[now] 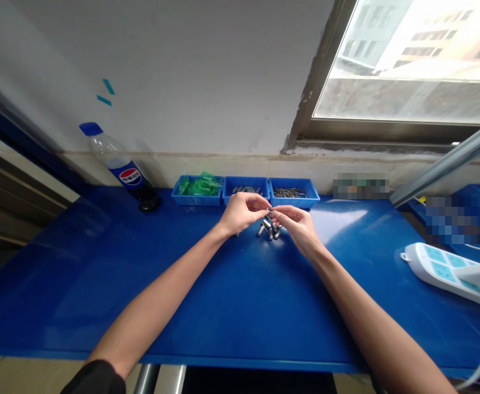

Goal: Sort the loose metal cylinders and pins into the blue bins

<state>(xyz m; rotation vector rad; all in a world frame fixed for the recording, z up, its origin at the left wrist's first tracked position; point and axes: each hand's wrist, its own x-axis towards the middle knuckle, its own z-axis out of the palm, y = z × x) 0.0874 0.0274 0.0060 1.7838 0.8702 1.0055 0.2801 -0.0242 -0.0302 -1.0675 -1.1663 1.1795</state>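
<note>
My left hand [246,212] and my right hand [293,223] meet fingertip to fingertip above the table. Pinched between them is a small dark metal piece [270,210], mostly covered by my fingers, so its kind is unclear. Just below lies a small pile of short shiny metal cylinders [269,230] on the blue tabletop. Behind my hands stand three blue bins in a row. The left bin [197,201] holds green plastic pieces, the middle bin [246,180] grey metal cylinders, and the right bin [295,202] many thin brownish screws or pins.
A cola bottle [127,172] leans at the back left of the blue table [232,306]. To the right lies a white power strip [449,273] with a cable. A metal post [440,158] slants up at the back right, by the window.
</note>
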